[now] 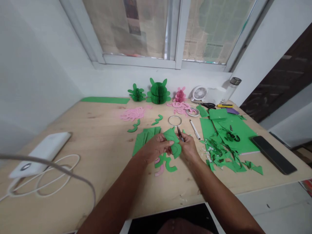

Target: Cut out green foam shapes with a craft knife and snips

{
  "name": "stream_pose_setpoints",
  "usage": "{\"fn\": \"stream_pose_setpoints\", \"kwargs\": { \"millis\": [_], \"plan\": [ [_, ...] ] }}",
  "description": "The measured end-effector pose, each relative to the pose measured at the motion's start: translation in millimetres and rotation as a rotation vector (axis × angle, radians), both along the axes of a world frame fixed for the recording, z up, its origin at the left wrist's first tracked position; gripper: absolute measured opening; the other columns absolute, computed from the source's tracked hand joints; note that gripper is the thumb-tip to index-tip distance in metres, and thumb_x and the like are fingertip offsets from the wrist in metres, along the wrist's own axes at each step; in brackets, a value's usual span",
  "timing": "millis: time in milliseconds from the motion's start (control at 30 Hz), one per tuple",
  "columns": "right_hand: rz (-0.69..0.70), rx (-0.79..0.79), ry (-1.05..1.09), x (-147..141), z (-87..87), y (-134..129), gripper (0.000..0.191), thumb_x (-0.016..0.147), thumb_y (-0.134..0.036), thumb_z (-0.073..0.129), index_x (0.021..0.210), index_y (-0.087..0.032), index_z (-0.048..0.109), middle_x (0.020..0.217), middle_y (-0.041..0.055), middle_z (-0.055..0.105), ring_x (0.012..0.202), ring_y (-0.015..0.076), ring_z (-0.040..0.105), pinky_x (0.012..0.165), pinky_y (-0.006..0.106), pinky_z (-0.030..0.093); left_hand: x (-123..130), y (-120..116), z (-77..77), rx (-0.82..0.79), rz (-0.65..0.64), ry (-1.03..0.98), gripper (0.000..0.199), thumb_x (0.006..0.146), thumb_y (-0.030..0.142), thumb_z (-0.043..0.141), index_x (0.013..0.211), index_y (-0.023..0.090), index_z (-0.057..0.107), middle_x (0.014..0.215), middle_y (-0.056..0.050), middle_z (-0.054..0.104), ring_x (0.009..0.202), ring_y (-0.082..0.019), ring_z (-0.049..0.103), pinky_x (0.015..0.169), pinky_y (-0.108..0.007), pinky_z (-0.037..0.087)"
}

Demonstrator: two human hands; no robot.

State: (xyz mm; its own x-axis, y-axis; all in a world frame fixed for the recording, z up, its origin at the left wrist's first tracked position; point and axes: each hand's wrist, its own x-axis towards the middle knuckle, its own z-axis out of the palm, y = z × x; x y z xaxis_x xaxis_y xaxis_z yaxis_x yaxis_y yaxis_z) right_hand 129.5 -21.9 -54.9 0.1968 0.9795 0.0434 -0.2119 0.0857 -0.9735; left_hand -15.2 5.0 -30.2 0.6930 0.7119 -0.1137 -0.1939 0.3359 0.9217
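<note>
My left hand [158, 147] pinches a green paper piece [175, 149] that bears drawn curved lines and has a partly cut rounded edge. My right hand [187, 144] is closed around small dark scissors [179, 132], whose blades point away from me beside the paper's right edge. Under and left of my left hand lie stacked green paper pieces [143, 139]. Just below the held paper, curved green cutouts [170, 165] and a pink one [159, 170] rest on the wooden table [102, 139]. Two wavy green strips [134, 126] [157, 120] lie farther back.
Green scraps [226, 156] cover green sheets at right, beside a black phone [273, 154]. A white pen [195, 129] and tape rings [175, 121] lie ahead. Paper figures [159, 93], a fan [200, 93] and a bottle [231, 89] stand behind. A white device [41, 154] and cables are left.
</note>
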Motion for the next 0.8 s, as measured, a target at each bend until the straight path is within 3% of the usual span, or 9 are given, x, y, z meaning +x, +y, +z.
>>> {"fn": "stream_pose_setpoints", "kwargs": {
  "millis": [433,667,800],
  "plan": [
    [-0.020,-0.005,0.046,-4.0,8.8,-2.4,0.028,0.053,-0.043,0.083,0.065,-0.019,0.073,0.060,0.0022,0.067,0.055,0.0176,0.056,0.051,0.028,0.047,1.4,1.3,-3.2,0.032,0.004,0.028,0.028,0.066,0.037,0.078,0.069,0.013,0.066,0.057,-0.002,0.061,0.051,-0.012,0.054,0.052,-0.025,0.043],
    [0.036,-0.024,0.078,-5.3,8.3,-2.9,0.028,0.055,-0.039,0.082,0.069,-0.016,0.074,0.059,0.0013,0.066,0.048,0.0132,0.052,0.045,0.024,0.042,-0.1,0.1,1.5,0.074,0.031,0.055,0.025,0.069,0.035,0.075,0.070,0.012,0.067,0.059,-0.004,0.062,0.054,-0.013,0.055,0.055,-0.028,0.044],
    [0.062,-0.025,0.066,-6.3,10.3,-4.0,0.030,0.056,-0.040,0.082,0.071,-0.016,0.073,0.057,0.0010,0.065,0.047,0.0130,0.050,0.045,0.025,0.041,-0.9,2.7,1.0,0.131,0.062,0.078,0.025,0.068,0.034,0.075,0.080,0.013,0.072,0.060,-0.003,0.064,0.053,-0.013,0.054,0.056,-0.027,0.045]
  ]
}}
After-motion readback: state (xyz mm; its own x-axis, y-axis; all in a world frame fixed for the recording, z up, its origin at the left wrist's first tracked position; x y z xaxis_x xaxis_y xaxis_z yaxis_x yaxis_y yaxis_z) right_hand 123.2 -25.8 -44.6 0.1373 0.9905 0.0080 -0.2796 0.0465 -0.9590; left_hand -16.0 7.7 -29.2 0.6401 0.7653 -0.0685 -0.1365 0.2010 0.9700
